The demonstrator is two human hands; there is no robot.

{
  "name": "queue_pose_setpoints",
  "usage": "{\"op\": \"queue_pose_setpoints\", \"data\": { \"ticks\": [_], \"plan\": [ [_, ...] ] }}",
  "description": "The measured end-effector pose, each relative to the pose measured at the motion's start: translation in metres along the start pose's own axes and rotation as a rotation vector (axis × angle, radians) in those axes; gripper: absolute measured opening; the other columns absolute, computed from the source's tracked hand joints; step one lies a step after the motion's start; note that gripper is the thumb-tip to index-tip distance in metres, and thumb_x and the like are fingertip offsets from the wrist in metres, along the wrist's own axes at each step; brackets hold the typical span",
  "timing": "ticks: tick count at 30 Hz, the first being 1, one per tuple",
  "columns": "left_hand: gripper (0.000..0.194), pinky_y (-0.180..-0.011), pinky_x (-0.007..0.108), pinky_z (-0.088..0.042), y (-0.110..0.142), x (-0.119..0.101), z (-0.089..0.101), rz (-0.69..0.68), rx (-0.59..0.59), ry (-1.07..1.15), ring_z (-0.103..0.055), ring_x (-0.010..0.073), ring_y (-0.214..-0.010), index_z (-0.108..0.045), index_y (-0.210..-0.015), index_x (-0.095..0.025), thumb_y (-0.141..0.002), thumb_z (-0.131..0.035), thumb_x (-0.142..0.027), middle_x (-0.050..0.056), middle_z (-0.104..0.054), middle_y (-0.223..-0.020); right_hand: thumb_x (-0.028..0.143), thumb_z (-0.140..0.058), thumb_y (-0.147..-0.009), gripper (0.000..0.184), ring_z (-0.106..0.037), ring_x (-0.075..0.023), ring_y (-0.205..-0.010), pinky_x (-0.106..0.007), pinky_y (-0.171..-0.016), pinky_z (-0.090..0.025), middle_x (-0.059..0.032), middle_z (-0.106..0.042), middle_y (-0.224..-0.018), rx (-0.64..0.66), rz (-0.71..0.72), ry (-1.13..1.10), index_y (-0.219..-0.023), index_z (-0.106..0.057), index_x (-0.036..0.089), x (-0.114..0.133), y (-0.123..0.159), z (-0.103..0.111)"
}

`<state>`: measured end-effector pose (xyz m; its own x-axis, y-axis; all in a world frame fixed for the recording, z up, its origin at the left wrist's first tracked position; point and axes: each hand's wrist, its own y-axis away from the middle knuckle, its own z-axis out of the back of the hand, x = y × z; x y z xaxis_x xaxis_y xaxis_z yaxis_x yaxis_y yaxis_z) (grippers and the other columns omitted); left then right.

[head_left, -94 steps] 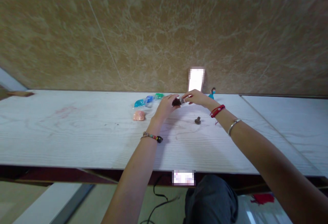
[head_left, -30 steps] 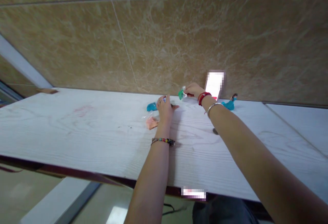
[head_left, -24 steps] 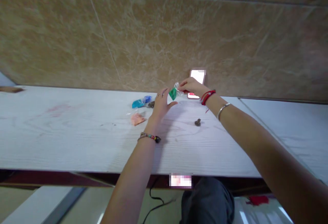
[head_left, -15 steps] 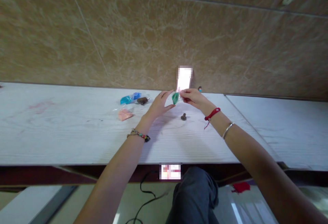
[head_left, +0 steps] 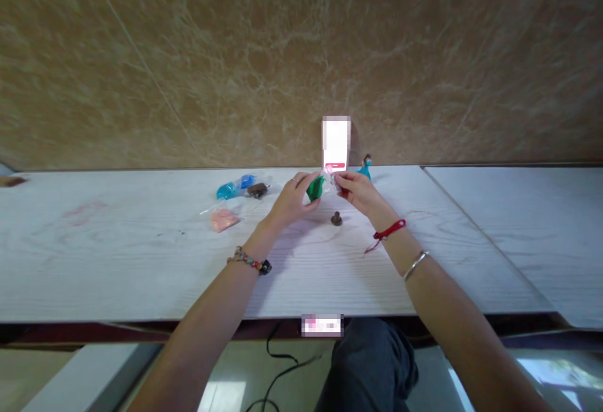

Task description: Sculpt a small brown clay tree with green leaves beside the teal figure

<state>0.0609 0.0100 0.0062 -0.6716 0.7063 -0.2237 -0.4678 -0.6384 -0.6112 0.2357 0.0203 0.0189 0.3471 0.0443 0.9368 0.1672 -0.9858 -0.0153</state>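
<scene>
Okay, so the green packet [head_left: 315, 189] is right between your hands, just above the table [head_left: 141, 267]; call it the middle of the dial with 12 toward the wall [head_left: 259, 73]. Your left hand [head_left: 289, 201] has thumb and fingers curled around the glossy green lump, and your right hand [head_left: 362, 195] is pinching the crinkly clear plastic end. The phone [head_left: 336, 139] at 1 o'clock is leaning on the wall, but its screen is pixelated, so any writing on it is unreadable; there's just a red bar near the bottom. At 2 o'clock, just past your right hand, there's a little figurine [head_left: 365, 170] in blue with a dark top. The brown piece [head_left: 336, 218] at 5 o'clock looks like a round, flat base with a stubby knob on it. Out at 9 you've got a brown packet [head_left: 257, 190], a blue packet [head_left: 247, 181] and a teal packet [head_left: 227, 191] bunched up in shiny see-through wrap, and the pinkish packet [head_left: 223, 219] sits between 8 and 9, squarish and matte-looking. The table's whitish with streaky wood grain, while the wall is brown with pale marble veining.
</scene>
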Motion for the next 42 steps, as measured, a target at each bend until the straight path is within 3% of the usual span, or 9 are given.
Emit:
{"op": "queue_pose_setpoints", "data": {
  "ticks": [6,11,17,29,42],
  "plan": [
    [0.054,-0.089,0.034,-0.040,0.000,0.002,0.003,0.026,0.032,-0.094,-0.048,0.0202,-0.105,-0.037,-0.127,-0.021,-0.076,-0.054,-0.025,0.008,-0.050,-0.113,0.016,-0.066,-0.061,0.018,-0.055,-0.0056,-0.061,-0.019,-0.057,-0.043,0.0020,-0.063,-0.070,0.046,0.024,0.063,-0.079,-0.065,0.018,0.004,0.004,0.008],
    [0.054,-0.089,0.035,-0.039,0.000,0.001,0.004,0.039,0.083,-0.146,-0.049,0.0204,-0.105,-0.038,-0.126,-0.022,-0.075,-0.055,-0.025,0.008,-0.051,-0.113,0.011,-0.063,-0.064,0.013,-0.057,-0.0067,-0.063,-0.022,-0.060,-0.044,0.0013,-0.063,-0.067,0.057,0.029,0.143,-0.076,-0.066,0.016,0.008,0.008,0.009],
    [0.052,-0.090,0.033,-0.038,0.000,0.003,0.003,0.027,0.099,-0.159,-0.048,0.0201,-0.106,-0.038,-0.126,-0.018,-0.076,-0.054,-0.025,0.009,-0.051,-0.114,0.008,-0.061,-0.065,0.011,-0.057,-0.0074,-0.061,-0.021,-0.058,-0.046,0.0010,-0.062,-0.062,0.053,0.016,0.154,-0.073,-0.064,0.015,0.008,0.007,0.007],
    [0.052,-0.088,0.033,-0.040,0.000,0.006,0.001,-0.026,0.153,-0.179,-0.050,0.0203,-0.103,-0.038,-0.126,-0.020,-0.076,-0.053,-0.024,0.009,-0.050,-0.114,0.023,-0.065,-0.066,0.013,-0.055,-0.0065,-0.053,-0.020,-0.050,-0.041,0.0022,-0.059,-0.061,0.009,0.035,0.251,-0.076,-0.062,0.015,0.002,0.002,0.006],
    [0.052,-0.086,0.035,-0.041,0.000,0.009,0.001,-0.092,0.140,-0.220,-0.051,0.0209,-0.102,-0.038,-0.125,-0.020,-0.076,-0.055,-0.023,0.009,-0.050,-0.114,0.016,-0.060,-0.068,0.007,-0.055,-0.0050,-0.051,-0.018,-0.049,-0.040,0.0039,-0.059,-0.058,0.008,0.022,0.219,-0.075,-0.061,0.015,-0.002,0.003,0.007]
  ]
}}
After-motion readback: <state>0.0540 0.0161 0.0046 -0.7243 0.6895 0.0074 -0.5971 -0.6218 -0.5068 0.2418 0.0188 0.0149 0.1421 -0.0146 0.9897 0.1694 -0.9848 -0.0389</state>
